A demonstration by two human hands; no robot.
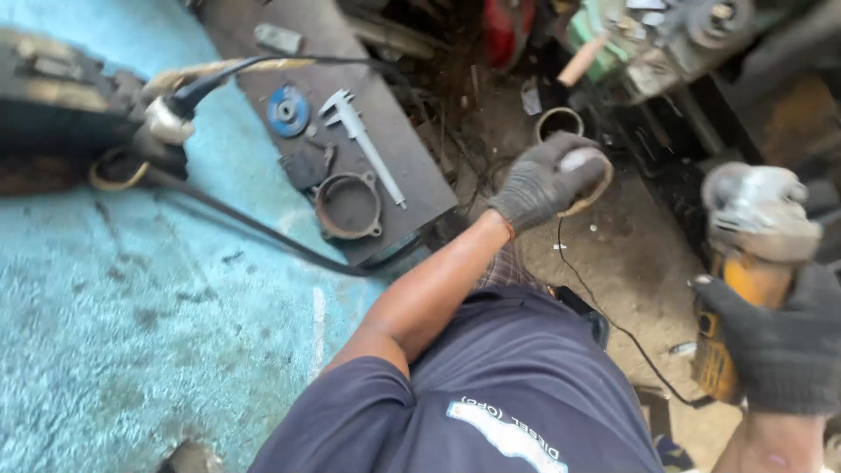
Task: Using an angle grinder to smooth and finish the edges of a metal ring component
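grey knit gloves cover both hands. the left hand (545, 180) is held out over the dirt floor (631, 263), its fingers curled tight around a metal ring (589, 180) with a brownish rim, of which only the right-hand arc shows past the glove. the right hand (780, 350) is wrapped firmly round the yellow body of an angle grinder (753, 254), whose grey gear head points up and away from the body; its thin black cord (604, 315) trails across the floor toward the person's lap. ring and grinder are well apart, the ring higher and to the left. just beyond the left hand a second, open metal ring (559, 123) lies on the ground. to the left, a dark steel plate (385, 131) rests on a pale blue surface (131, 324) and carries a vernier caliper (361, 140), a blue grinding disc (288, 110) and a round flanged casting (349, 206) near its lower end. a black hose (254, 229) runs along the plate's edge from a dark machine (61, 109) at far left.
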